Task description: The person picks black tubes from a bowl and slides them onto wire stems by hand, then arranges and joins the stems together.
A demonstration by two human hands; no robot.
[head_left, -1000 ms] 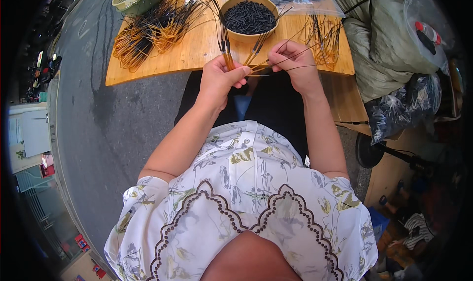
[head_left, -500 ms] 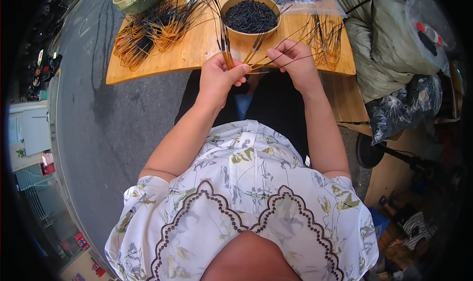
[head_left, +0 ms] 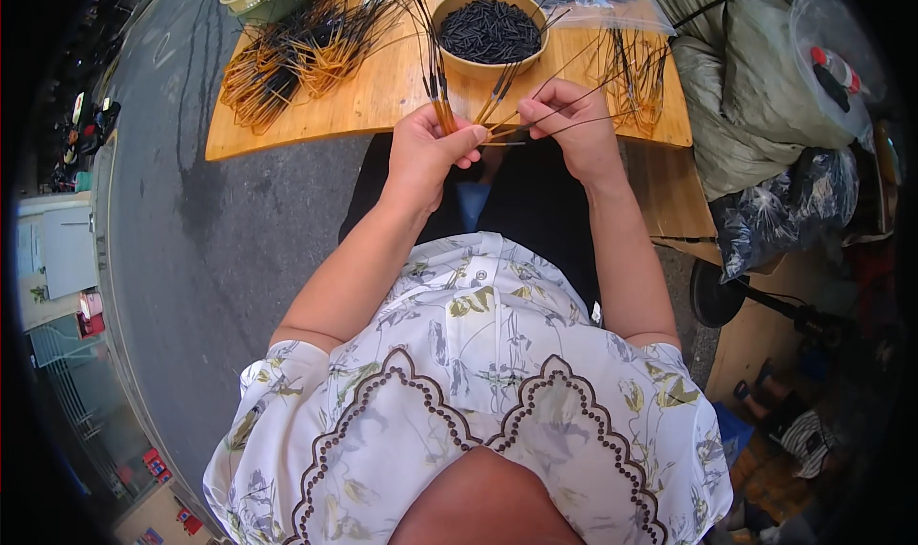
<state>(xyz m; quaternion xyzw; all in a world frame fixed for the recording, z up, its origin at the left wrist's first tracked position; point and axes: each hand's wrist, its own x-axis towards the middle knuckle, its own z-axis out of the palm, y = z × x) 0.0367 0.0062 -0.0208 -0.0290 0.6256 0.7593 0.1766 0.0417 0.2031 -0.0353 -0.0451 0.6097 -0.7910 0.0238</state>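
My left hand (head_left: 427, 155) is closed round a bundle of thin wires (head_left: 443, 115), orange at the lower ends with black sleeves and dark tips above. Several of these wires fan out to the right from between its thumb and fingers. At the right, my right hand (head_left: 574, 129) pinches a thin dark wire between thumb and fingertips, close to the fanned ends. Just beyond both hands stands a round tan bowl (head_left: 443, 55) full of short black tubes (head_left: 490, 31). What the left palm covers is hidden.
On the wooden table (head_left: 382, 129) lie a large heap of orange-and-black wires (head_left: 277, 76) at left and a smaller bunch (head_left: 636, 86) at right. A green basket (head_left: 251, 8) sits at the far left corner. Big sacks (head_left: 736, 115) and a black plastic bag (head_left: 765, 210) crowd the right side.
My right hand has shifted very slightly, with its fingertips still pinched on the wire. The left hand keeps its hold on the bundle in the same place.
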